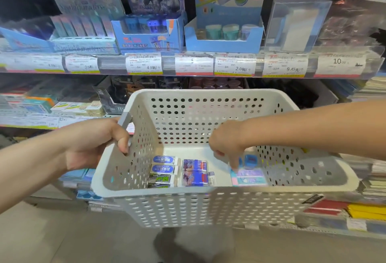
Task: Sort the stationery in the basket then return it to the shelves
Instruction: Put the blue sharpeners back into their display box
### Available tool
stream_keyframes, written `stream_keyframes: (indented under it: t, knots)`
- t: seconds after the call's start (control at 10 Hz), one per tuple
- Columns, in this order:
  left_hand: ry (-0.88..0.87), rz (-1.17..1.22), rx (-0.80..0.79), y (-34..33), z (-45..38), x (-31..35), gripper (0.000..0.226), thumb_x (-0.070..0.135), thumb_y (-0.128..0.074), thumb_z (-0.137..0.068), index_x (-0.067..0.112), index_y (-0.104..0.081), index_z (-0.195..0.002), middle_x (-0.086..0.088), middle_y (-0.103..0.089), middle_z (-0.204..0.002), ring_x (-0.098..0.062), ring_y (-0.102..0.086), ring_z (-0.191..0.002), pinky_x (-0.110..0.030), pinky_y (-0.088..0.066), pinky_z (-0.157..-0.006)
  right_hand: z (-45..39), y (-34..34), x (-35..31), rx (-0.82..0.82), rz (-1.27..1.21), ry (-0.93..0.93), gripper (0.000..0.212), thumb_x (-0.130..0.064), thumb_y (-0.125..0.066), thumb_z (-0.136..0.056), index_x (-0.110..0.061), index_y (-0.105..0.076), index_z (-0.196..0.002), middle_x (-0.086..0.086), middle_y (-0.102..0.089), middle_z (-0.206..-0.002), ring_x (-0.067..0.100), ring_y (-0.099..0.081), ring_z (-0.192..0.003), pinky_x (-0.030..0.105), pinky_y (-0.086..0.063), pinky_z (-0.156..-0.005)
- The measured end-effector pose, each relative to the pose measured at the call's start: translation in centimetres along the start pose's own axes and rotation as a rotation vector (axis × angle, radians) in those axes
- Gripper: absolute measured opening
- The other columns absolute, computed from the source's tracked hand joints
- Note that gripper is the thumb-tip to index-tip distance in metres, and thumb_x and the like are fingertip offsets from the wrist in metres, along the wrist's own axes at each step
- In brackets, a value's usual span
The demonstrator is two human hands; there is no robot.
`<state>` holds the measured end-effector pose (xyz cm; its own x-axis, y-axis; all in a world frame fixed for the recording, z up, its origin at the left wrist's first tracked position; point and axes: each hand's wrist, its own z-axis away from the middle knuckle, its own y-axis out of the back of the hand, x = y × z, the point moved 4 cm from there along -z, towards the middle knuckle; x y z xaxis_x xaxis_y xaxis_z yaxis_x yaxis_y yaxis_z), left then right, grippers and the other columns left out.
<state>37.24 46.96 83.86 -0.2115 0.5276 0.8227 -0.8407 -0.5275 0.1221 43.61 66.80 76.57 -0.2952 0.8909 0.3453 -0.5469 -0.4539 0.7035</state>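
So the white perforated basket (208, 206) was held up in front of the shelves (188, 62); the left hand (92, 143) had its fingers curled round the grey handle (125, 119) on the basket's left rim, thumb hooked over the edge, clamped on pretty firmly. The right hand (226, 139) was down inside the basket from the right side, fingers pointing at the floor of it; one fingertip looked to be touching or just at the corner of a pink-and-blue flat pack (249, 177) lying near the right wall; the other fingers were loosely bent with nothing in them as far as I could see, though it was blurry there so whether it was pinching the pack I honestly couldn't tell.

The stuff in the basket was already kind of grouped: a stack of four erasers (164, 170) in blue and dark sleeves sat on the left of the floor, well apart from the right hand; two purple-blue packs (195, 171) lay just beside them in the middle; a small blue sharpener-looking thing (249, 160) was right under the wrist, just behind the pink-and-blue pack.

Behind it all, the upper shelf had blue display boxes (224, 33) and a row of price tags (235, 66) along its edge.
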Motion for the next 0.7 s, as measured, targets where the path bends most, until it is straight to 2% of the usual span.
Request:
stream_keyframes:
  t: [0.1,0.2,0.3,0.4,0.5,0.6,0.7]
  knots:
    - [-0.009,-0.079,0.096,1.9,-0.3,-0.4,0.065,-0.006,-0.048,-0.043,-0.004,-0.057,-0.107,-0.013,-0.067,-0.067,-0.018,-0.063,-0.046,-0.021,-0.048,-0.040,-0.2,0.8,-0.3,-0.010,0.033,0.011,0.026,-0.040,-0.076,-0.072,-0.025,-0.056,-0.073,-0.009,-0.046,-0.063,0.014,-0.049,-0.068,0.021,-0.032,-0.050]
    - [0.028,-0.139,0.185,3.5,-0.3,-0.4,0.090,0.001,-0.060,-0.035,-0.014,-0.050,-0.122,-0.022,-0.062,-0.091,-0.019,-0.063,-0.052,-0.022,-0.050,-0.045,-0.6,1.5,-0.3,-0.022,0.027,0.005,0.029,-0.041,-0.077,-0.072,-0.025,-0.052,-0.069,-0.010,-0.046,-0.065,0.017,-0.051,-0.076,0.020,-0.032,-0.050]
    - [0.004,-0.181,0.180,4.9,-0.1,-0.1,0.089,0.002,-0.061,-0.035,-0.015,-0.052,-0.122,-0.023,-0.060,-0.095,-0.020,-0.061,-0.053,-0.020,-0.050,-0.046,-1.1,2.3,-0.1,-0.019,0.033,-0.015,0.024,-0.040,-0.076,-0.074,-0.025,-0.056,-0.077,-0.009,-0.045,-0.066,0.016,-0.050,-0.077,0.019,-0.031,-0.049]
    - [-0.044,-0.110,0.077,5.5,0.2,0.6,0.059,-0.004,-0.048,-0.044,-0.001,-0.065,-0.100,-0.023,-0.065,-0.080,-0.026,-0.063,-0.050,-0.026,-0.051,-0.042,-1.4,3.3,-0.2,-0.039,0.023,-0.034,0.025,-0.039,-0.075,-0.074,-0.025,-0.057,-0.085,-0.009,-0.045,-0.066,0.016,-0.050,-0.072,0.019,-0.029,-0.048]
    - [-0.064,-0.021,0.012,6.2,0.9,1.2,0.046,-0.006,-0.043,-0.044,0.005,-0.066,-0.082,-0.023,-0.066,-0.071,-0.031,-0.064,-0.050,-0.030,-0.052,-0.041,-2.1,4.4,-0.3,-0.052,0.005,-0.056,0.022,-0.036,-0.076,-0.073,-0.023,-0.063,-0.085,-0.008,-0.047,-0.064,0.018,-0.051,-0.072,0.019,-0.030,-0.048]
    - [-0.056,-0.042,0.006,8.1,1.0,1.4,0.058,-0.006,-0.045,-0.043,0.001,-0.065,-0.097,-0.024,-0.065,-0.074,-0.032,-0.063,-0.051,-0.030,-0.051,-0.042,-2.7,5.8,-0.6,-0.051,0.022,-0.079,0.028,-0.031,-0.075,-0.074,-0.022,-0.050,-0.065,-0.007,-0.045,-0.061,0.017,-0.047,-0.062,0.020,-0.030,-0.048]
    - [-0.024,-0.056,0.036,9.9,1.0,1.5,0.070,-0.005,-0.046,-0.043,0.000,-0.061,-0.112,-0.027,-0.064,-0.082,-0.033,-0.063,-0.055,-0.031,-0.052,-0.044,-2.8,7.8,-0.7,-0.038,-0.004,-0.111,0.015,-0.023,-0.072,-0.075,-0.019,-0.059,-0.069,-0.004,-0.043,-0.058,0.014,-0.039,-0.051,0.020,-0.025,-0.045]
